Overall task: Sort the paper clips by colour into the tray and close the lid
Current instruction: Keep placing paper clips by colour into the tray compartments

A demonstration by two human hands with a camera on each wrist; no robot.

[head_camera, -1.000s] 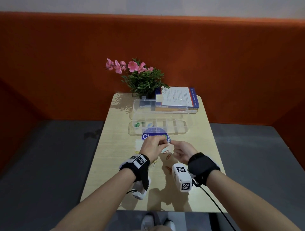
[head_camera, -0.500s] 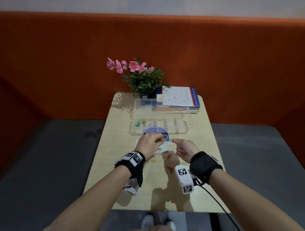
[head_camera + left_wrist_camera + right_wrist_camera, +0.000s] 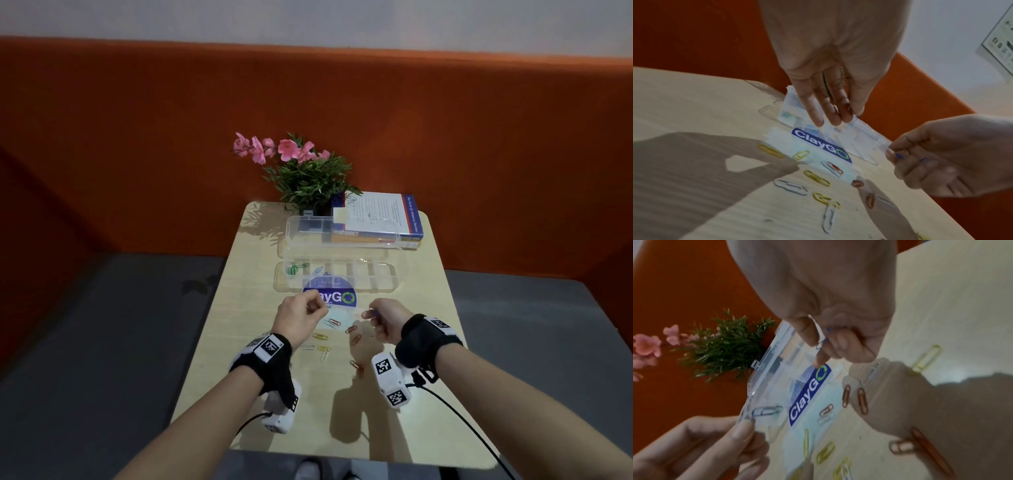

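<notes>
The clear compartment tray (image 3: 392, 278) lies open mid-table, its lid (image 3: 301, 244) tilted back behind it. Green clips (image 3: 293, 269) fill the leftmost compartment and a blue clip (image 3: 318, 270) lies in the one beside it. My left hand (image 3: 320, 306) hovers in front of the tray and pinches a pale blue clip (image 3: 766, 410). Level with it, a hand's width to the right, my right hand (image 3: 371, 314) pinches a darker blue clip (image 3: 822, 340) between thumb and forefinger. Yellow (image 3: 320, 336), white (image 3: 325, 354) and red clips (image 3: 356, 339) lie loose below the hands.
A round blue ClayGO sticker (image 3: 330, 295) is on the table just in front of the tray. A potted plant with pink flowers (image 3: 308, 178) and a book (image 3: 380, 216) stand at the far edge behind the lid. The orange bench back surrounds the small table (image 3: 428, 394).
A second ago my two hands met fingertip to fingertip over the sticker. They have drawn apart sideways, and each now holds its own blue clip.
</notes>
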